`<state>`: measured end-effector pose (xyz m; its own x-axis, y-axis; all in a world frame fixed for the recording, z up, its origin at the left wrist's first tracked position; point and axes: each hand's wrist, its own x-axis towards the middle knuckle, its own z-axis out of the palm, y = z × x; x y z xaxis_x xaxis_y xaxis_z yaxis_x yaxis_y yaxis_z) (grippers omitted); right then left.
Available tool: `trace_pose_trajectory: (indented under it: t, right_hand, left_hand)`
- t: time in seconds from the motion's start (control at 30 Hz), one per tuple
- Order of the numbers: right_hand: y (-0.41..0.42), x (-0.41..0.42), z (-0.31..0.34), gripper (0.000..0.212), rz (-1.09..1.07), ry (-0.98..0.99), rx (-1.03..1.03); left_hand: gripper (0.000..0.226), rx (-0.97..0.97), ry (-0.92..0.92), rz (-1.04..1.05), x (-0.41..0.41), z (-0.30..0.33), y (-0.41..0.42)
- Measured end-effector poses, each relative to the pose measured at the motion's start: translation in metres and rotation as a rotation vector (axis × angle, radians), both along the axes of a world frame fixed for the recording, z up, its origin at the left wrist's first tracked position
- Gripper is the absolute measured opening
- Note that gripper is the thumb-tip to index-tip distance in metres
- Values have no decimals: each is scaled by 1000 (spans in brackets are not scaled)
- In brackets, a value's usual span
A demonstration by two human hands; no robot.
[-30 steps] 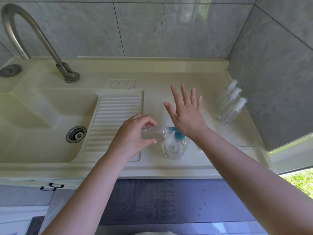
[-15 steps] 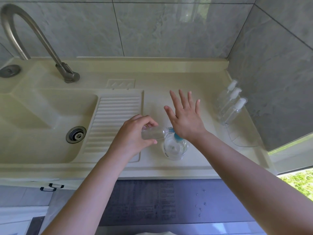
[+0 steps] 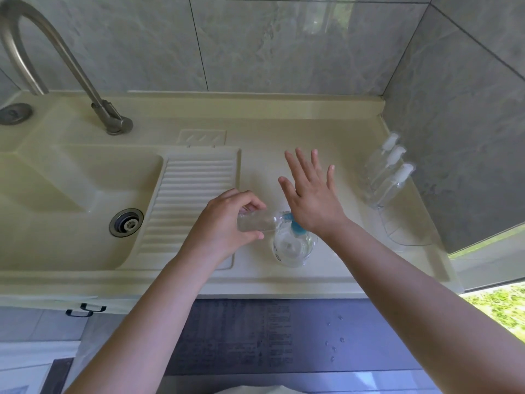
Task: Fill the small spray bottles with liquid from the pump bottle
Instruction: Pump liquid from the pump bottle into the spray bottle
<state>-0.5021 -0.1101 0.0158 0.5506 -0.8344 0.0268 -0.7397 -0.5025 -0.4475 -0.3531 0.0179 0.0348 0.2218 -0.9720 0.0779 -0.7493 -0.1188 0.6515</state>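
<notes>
Filling underway mid-frame: left hand [image 3: 224, 223] clamps a small spray bottle [image 3: 257, 221] sideways at the pump bottle [image 3: 294, 245] nozzle, flat right hand [image 3: 311, 200] pressing; three capped bottles [image 3: 387, 172] wait right.

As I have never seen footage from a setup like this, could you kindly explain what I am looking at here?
There is no machine: a person wears one camera on the head, looking down at their own two bare hands over a cream counter beside a sink.

The left hand curls round a small clear bottle, held on its side with its neck at the blue spout of the pump bottle, which stands on the counter. The right hand is flat, fingers spread, its palm over the blue pump head, seemingly pressing it.

Three more small spray bottles with white tops stand by the right wall, and a metal tap arches over the basin.
</notes>
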Motion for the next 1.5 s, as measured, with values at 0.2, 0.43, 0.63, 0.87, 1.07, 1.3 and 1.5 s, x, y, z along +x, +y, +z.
trace_pose_trajectory:
  t: [0.2,0.43,0.63,0.87,1.07,1.3,1.5]
  right_hand:
    - [-5,0,8,60,7,-28,-51]
    - [-2,-2,0,55,0,-14,-23]
    - [1,-2,0,55,-5,4,-116]
    - [-3,0,8,60,-9,33,-186]
    - [-1,-2,1,60,-25,34,-76]
    - [-2,-6,0,58,-33,12,-3]
    - [-1,-2,3,58,-33,50,-222]
  left_hand:
    - [45,-2,10,2,-1,1,0]
    - [44,10,18,6,-1,1,3]
    - [44,6,25,9,-2,2,2]
    - [45,-6,23,14,0,2,2]
    - [44,9,41,19,-2,3,3]
    - [44,11,42,21,-1,3,3]
    - [44,18,47,17,-2,3,2]
